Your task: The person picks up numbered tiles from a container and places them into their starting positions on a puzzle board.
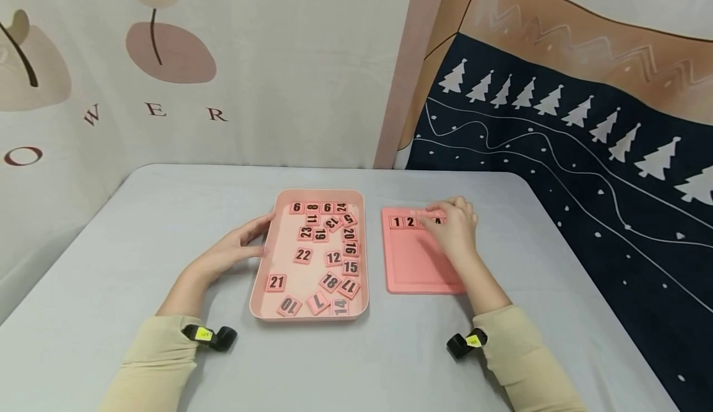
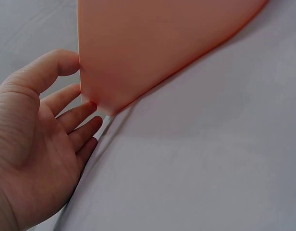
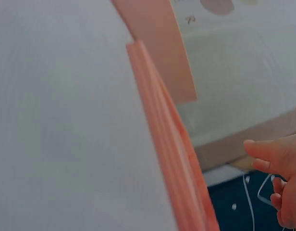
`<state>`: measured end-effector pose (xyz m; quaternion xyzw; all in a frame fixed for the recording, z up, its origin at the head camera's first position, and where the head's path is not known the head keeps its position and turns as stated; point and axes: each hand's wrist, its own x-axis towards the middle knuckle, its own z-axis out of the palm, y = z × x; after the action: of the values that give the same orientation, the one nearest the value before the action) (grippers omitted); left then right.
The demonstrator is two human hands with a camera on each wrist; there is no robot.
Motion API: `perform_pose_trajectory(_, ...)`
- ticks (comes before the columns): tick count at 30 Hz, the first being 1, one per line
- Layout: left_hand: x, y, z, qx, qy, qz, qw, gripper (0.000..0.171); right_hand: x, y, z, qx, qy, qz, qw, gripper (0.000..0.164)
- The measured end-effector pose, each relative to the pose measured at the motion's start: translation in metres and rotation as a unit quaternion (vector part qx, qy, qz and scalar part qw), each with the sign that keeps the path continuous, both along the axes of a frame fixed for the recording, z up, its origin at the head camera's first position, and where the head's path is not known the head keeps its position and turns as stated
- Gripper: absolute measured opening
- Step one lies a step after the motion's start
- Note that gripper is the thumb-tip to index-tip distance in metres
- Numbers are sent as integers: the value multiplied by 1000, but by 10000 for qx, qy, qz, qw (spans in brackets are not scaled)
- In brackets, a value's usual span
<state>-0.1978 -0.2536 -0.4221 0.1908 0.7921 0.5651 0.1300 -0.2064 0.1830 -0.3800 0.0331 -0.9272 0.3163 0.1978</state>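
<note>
A pink tray (image 1: 278, 245) holds several loose number tiles, among them 22 (image 1: 303, 255) and 21 (image 1: 276, 283). My left hand (image 1: 236, 245) rests against its left wall, finger and thumb spread along the side. In the left wrist view that hand (image 2: 37, 130) has its fingertips at the tray's wall (image 2: 133, 48). My right hand (image 1: 453, 229) is over the top row of a pink board (image 1: 414, 263), fingertips at the tiles there. Tiles 1 (image 1: 396, 222) and 2 (image 1: 410, 221) show; the fingers partly cover those beside them. No tile shows between the right hand's fingers (image 3: 263, 149).
Both tray and board lie on a table with a pale grey cloth (image 1: 223, 375), the board right of the tray with a narrow gap between. A printed white curtain (image 1: 301, 90) hangs behind; a dark tree-patterned cloth (image 1: 557, 146) hangs along the right.
</note>
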Motion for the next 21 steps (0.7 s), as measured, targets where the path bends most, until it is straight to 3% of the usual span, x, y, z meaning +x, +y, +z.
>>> perform_pose_trajectory(5,1,1,1,23,41,-20,10000,75,-4,-24,7,-206,-12,416,9989,30)
perform_pose_trajectory(11,1,0,0,47,16,-8,10000,75,-16,-62,12,28,-107,781,9969,31)
perform_pose_trajectory(21,2,1,0,33,12,54,10000,75,-35,-105,3,483,-763,1016,9907,33)
